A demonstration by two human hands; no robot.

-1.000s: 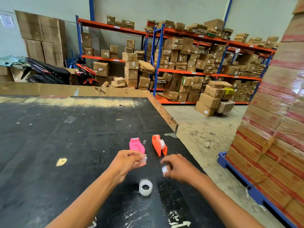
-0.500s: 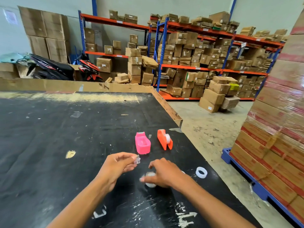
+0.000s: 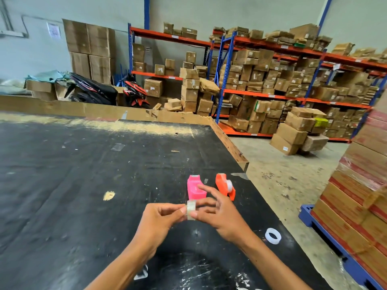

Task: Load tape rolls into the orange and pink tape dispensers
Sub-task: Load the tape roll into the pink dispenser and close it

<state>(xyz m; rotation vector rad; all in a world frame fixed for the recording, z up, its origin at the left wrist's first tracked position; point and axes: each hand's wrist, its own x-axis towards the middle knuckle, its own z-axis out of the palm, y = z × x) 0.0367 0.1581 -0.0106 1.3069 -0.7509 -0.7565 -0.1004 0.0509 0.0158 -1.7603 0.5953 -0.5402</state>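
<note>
A small clear tape roll (image 3: 191,209) is held above the black table between my left hand (image 3: 159,220) and my right hand (image 3: 217,214), fingertips of both pinching it. Just beyond it the pink dispenser (image 3: 195,187) stands on the table with its cavity showing no roll. To its right the orange dispenser (image 3: 225,186) lies with a tape roll seated in it. An empty white tape core ring (image 3: 272,236) lies flat near the table's right edge.
The black table (image 3: 83,185) has a wooden right edge dropping to a concrete floor. A wrapped pallet of boxes (image 3: 360,185) stands close on the right. Shelving with cartons and a parked motorbike (image 3: 94,91) are far behind.
My right hand lifted the tape roll off the table and brought it up to my left hand. Both hands now hold it in front of the pink dispenser.
</note>
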